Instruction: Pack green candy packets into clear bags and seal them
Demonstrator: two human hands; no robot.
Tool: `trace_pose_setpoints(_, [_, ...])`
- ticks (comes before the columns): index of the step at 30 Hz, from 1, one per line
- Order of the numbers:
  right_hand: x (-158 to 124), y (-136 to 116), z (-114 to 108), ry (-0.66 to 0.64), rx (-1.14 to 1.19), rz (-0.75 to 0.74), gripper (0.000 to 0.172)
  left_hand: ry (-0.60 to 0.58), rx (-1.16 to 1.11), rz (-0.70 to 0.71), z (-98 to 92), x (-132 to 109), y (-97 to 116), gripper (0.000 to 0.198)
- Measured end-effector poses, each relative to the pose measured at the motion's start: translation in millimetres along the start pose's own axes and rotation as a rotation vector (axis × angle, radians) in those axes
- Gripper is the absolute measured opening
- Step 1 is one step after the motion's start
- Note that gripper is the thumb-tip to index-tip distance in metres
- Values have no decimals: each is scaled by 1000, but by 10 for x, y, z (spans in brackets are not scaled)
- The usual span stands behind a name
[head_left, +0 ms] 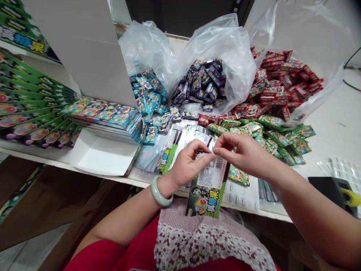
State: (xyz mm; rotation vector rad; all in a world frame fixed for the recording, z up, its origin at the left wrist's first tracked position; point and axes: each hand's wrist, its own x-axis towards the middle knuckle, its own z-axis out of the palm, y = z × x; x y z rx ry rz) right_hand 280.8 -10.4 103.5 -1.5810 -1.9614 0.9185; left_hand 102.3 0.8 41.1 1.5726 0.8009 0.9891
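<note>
A black and green printed candy packet (205,199) with a white label and a barcode hangs over the table edge, in front of the apron. My left hand (187,162), with a pale green bangle at the wrist, pinches the packet's top edge between thumb and finger. Close beside it, my right hand (238,150) is closed in a pinch at the same top edge, fingertips nearly touching the left ones. What lies between the right fingertips is too small to make out. Behind my hands are more flat packets (166,160) and a small green candy box (239,175).
Clear plastic bags hold blue boxes (152,94), purple boxes (203,82) and red boxes (282,82). Green boxes (284,141) spill at right. An open white carton (104,154) with stacked packets stands left, beside fanned green packages (36,113). A black and yellow object (328,188) lies right.
</note>
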Motion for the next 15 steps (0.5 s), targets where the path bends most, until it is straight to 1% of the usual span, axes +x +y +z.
trace_pose_setpoints(2, [-16,-16,8,6,-19,8,12,33,10,0,30,-3,-13,15])
trace_pose_setpoints(6, [4,-3,18,30,-43,25,11,83,33,-1,77,-20,-34,12])
trace_pose_setpoints(8, [56,31,13,-5,8,61,11,93,63,19,81,-34,-39,13])
trace_pose_setpoints(9, [88,51,6,-61,84,103,11,92,78,37,75,-40,-38,14])
trace_pose_setpoints(11, [150,87,-17,-234,284,218,12,73,93,64,49,-47,-30,14])
trace_pose_setpoints(13, [193,105,-47,-358,401,294,13,27,100,73,5,-46,-12,17])
trace_pose_setpoints(15, [219,108,-78,-471,473,355,15,-43,104,66,-52,-32,9,23])
